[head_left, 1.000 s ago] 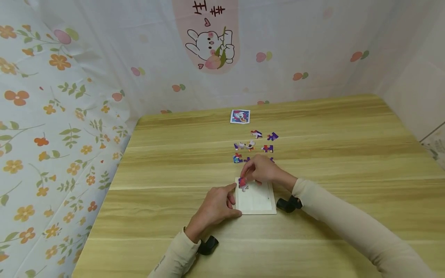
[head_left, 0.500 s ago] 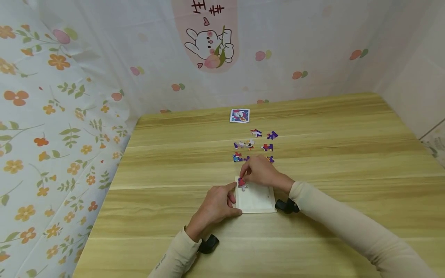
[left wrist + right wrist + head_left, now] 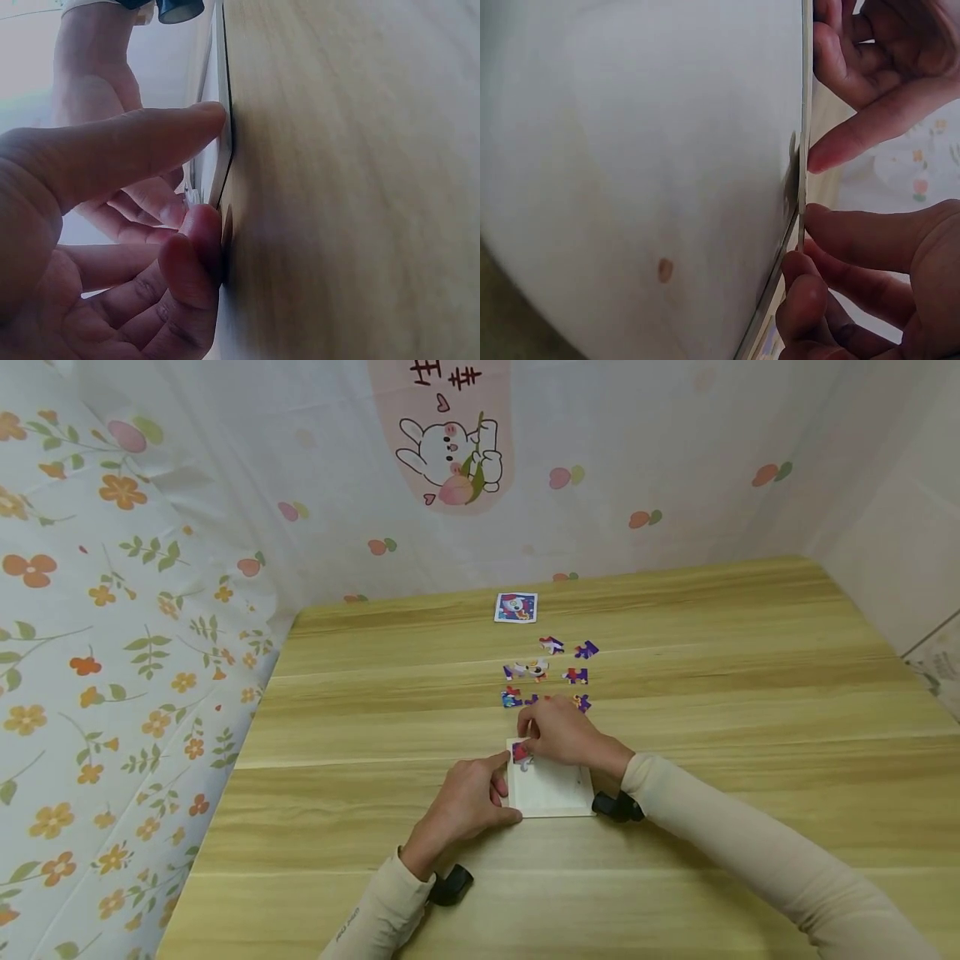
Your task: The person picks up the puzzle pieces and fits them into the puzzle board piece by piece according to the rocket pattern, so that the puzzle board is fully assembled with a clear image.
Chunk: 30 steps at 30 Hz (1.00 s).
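A pale, shallow puzzle tray [image 3: 555, 795] lies flat on the wooden table, in front of the person. My left hand [image 3: 465, 797] holds its left side, with the thumb at the near corner and the index finger towards the far corner; the other fingers are curled under the palm in the left wrist view. At the tray's far left corner my right hand [image 3: 564, 731] pinches a red and purple puzzle piece [image 3: 519, 753] between thumb and fingers. Seen edge-on in the right wrist view, the piece [image 3: 802, 176] is at the tray's rim; whether it lies flush cannot be told.
Several loose puzzle pieces [image 3: 576, 676] lie beyond the tray, some partly hidden by the right hand. Farther back is a small square picture card [image 3: 516, 607]. A patterned curtain [image 3: 315, 460] hangs behind the table [image 3: 360, 710].
The right hand has shifted slightly left and its fingers have come down closer over the piece at the corner. The left hand keeps its place on the tray.
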Motion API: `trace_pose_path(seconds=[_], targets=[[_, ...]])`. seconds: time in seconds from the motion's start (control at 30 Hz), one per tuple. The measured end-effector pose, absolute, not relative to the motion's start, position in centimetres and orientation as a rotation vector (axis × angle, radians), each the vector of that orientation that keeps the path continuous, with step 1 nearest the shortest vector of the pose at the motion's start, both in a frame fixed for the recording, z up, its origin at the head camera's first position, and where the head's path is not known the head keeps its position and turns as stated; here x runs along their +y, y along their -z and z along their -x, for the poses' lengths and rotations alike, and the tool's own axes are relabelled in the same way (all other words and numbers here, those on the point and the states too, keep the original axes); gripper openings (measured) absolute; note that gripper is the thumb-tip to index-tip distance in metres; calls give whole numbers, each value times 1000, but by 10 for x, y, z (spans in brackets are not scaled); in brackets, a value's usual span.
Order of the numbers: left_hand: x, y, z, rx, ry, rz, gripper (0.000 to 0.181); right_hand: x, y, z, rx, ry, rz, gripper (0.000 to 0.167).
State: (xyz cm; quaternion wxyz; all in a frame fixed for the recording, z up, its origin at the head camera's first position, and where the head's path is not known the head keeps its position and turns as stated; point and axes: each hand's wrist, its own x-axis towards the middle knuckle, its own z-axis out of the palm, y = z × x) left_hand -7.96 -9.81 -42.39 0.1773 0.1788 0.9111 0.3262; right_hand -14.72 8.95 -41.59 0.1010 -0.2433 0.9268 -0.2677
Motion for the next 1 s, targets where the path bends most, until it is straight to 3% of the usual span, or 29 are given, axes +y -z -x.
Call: trace_pose_path(seconds=[0.73,1.0], targets=[[-96,423,80,2582,-899,-522,79,88,421,148,2789,687,729,5],[-96,425,80,2606,-894,-550,80,89,412,145,2710,601,767,28]])
